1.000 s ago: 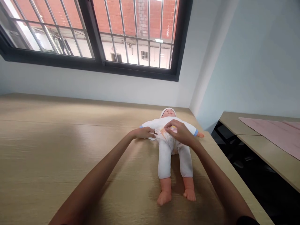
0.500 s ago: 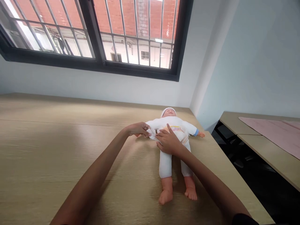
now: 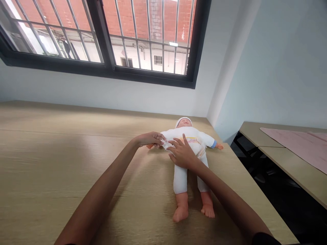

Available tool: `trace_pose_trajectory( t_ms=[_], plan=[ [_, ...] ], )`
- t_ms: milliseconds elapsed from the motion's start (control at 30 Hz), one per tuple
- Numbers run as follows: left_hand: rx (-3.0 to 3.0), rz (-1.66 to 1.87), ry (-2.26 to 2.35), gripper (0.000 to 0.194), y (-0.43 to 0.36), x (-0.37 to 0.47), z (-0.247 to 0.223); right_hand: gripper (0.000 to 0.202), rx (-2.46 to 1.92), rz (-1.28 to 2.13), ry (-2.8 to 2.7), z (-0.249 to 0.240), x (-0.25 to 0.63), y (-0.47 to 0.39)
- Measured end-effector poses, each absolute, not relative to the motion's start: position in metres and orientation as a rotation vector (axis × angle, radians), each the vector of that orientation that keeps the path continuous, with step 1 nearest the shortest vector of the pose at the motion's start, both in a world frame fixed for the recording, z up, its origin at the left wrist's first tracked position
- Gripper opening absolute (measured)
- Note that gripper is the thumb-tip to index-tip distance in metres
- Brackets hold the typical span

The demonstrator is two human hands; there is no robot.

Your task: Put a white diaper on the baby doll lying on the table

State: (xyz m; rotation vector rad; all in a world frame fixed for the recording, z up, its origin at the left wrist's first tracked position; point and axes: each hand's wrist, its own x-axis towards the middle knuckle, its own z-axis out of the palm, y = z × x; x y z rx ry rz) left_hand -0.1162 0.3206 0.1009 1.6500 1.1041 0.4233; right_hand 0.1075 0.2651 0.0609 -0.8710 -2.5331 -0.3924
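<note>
One white-clad doll [image 3: 180, 180] is laid face-up on the surface [image 3: 76, 163] — printed diaper [image 3: 199, 148] at its waist. The diaper's side edge appears pinched by the left hand [image 3: 150, 139]; the right hand [image 3: 182, 154] is spread over the front, nothing clasped. Side adjustment seems in hand — even tension is probably called for next.

The doll [image 3: 180, 180] wears a white suit with a blue cuff [image 3: 214, 144] at right; its feet [image 3: 181, 208] are orange-pink. The diaper [image 3: 198, 147] is white, printed in yellow and pink. The table [image 3: 76, 163] is pale tan with streaked grain, the right-hand cloth [image 3: 301, 144] pink, the window frame [image 3: 153, 78] dark, the bricks [image 3: 139, 18] beyond red.
</note>
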Motion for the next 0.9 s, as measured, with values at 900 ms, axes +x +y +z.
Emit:
trace_pose_trajectory(
  t_ms=[900],
  plan=[
    [1.676,0.411,1.1,0.034,0.319,-0.109,0.1,0.027,-1.104,-0.417,-2.519,0.068,0.102,0.257]
  ],
)
